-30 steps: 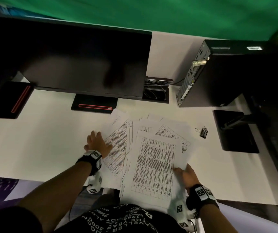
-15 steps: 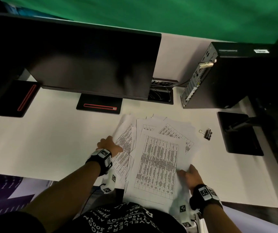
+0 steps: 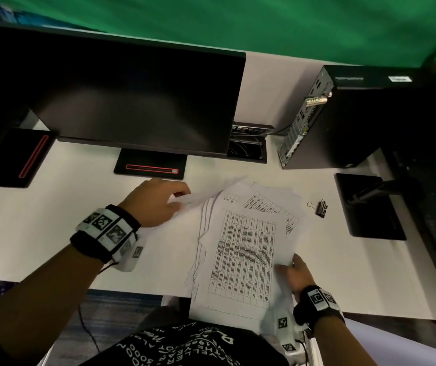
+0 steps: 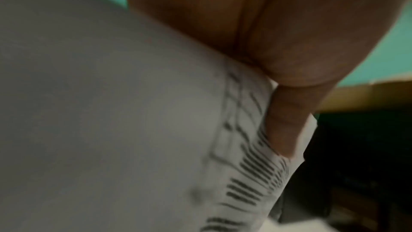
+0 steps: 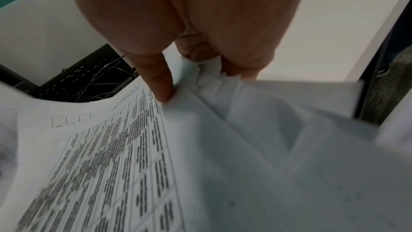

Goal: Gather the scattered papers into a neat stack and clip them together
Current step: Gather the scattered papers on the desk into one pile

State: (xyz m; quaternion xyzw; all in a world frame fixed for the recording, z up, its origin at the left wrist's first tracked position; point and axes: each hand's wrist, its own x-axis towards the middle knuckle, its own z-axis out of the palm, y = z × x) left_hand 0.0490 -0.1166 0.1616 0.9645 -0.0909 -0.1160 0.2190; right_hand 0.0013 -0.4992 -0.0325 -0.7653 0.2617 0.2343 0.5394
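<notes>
Two hands (image 3: 156,202) (image 3: 297,273) pinching papers (image 3: 245,257)

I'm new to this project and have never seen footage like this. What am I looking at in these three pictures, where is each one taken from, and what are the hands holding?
There is no machine here: a person works with two bare hands, wearing cameras. The wide picture comes from a camera on the head, looking down at a white desk. The two close-ups come from cameras strapped to each wrist, looking along the fingers.

On the desk lie printed papers, loosely piled, with a black binder clip lying apart to their right. Behind them are a dark monitor and a computer tower.

The left hand grips sheets at the pile's far left side, lifting them. The right hand pinches the pile's near right corner; its wrist view shows the thumb on top. The clip is untouched.
</notes>
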